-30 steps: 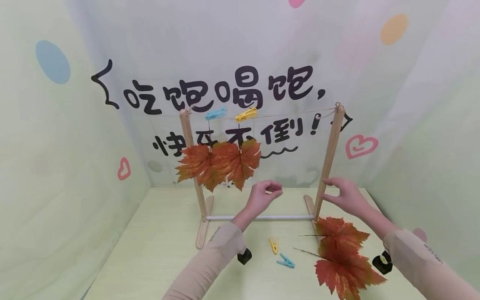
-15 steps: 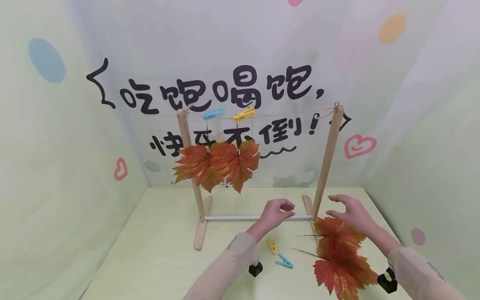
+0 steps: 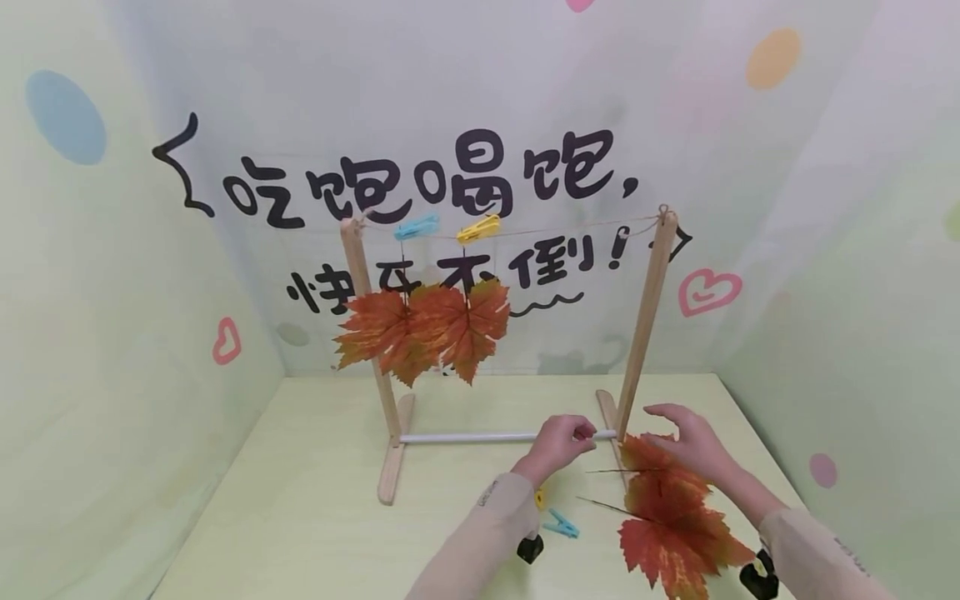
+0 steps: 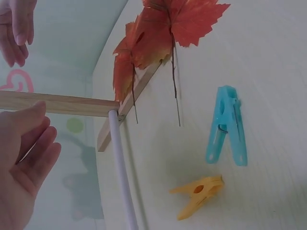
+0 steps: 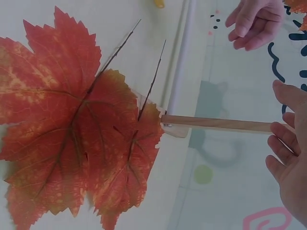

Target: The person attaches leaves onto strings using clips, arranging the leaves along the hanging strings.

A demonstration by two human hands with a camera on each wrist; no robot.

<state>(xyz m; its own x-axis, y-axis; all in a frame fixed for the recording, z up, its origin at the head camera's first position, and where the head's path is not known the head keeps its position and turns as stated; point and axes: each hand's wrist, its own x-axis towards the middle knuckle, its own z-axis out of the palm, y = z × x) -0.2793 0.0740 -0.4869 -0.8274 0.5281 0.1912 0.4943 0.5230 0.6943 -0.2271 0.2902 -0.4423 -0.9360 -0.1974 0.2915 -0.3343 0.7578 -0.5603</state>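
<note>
Two red-orange maple leaves (image 3: 667,533) lie overlapping on the table at the right, their thin stems pointing left. My right hand (image 3: 693,446) hovers over the farther leaf, thumb and fingers apart with nothing between them. Left of it, my left hand (image 3: 562,446) is above the white crossbar, fingers loosely bent and holding nothing. A blue clothespin (image 4: 227,125) and a yellow clothespin (image 4: 199,194) lie on the table near the left hand; in the head view the left arm partly hides the yellow one. Both hands are apart from the leaves and pins.
A wooden stand has a left post (image 3: 367,325), a right post (image 3: 647,325) and a white crossbar (image 3: 472,437). On its string, a blue clothespin (image 3: 417,227) and a yellow clothespin (image 3: 478,228) hold two hanging leaves (image 3: 468,329). Printed fabric walls surround the table.
Both hands have come down from mid-height beside the right post toward the table, the left one also shifting right. The head view has turned slightly right. Leaves and clothespins stay in place.
</note>
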